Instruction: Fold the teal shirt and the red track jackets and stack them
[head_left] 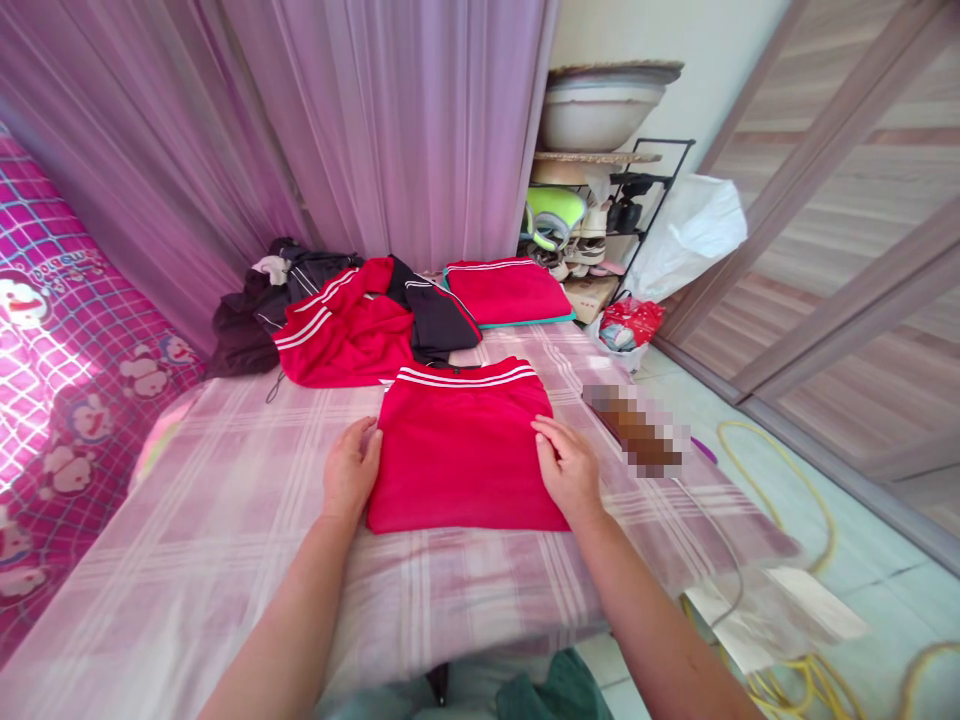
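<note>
A folded red garment (465,455) with white stripes along its far edge lies flat in front of me on the checked pink cloth (247,480). At its left side is my left hand (352,468), fingers bent lightly and thumb apart, touching the edge. My right hand (568,465) rests against the opposite edge with its fingertips on the fabric and its thumb apart. Neither hand lifts the cloth. Beyond it sit a crumpled red garment (352,340), a dark folded garment (435,310) and a neat red folded stack (510,290).
Black clothes (247,310) are heaped at the far left by the purple curtain (420,130). A blurred-out object (637,430) with a cable lies to the right. Behind stands a shoe rack (645,185) with basins (600,115). Yellow hose (817,500) lies on the floor.
</note>
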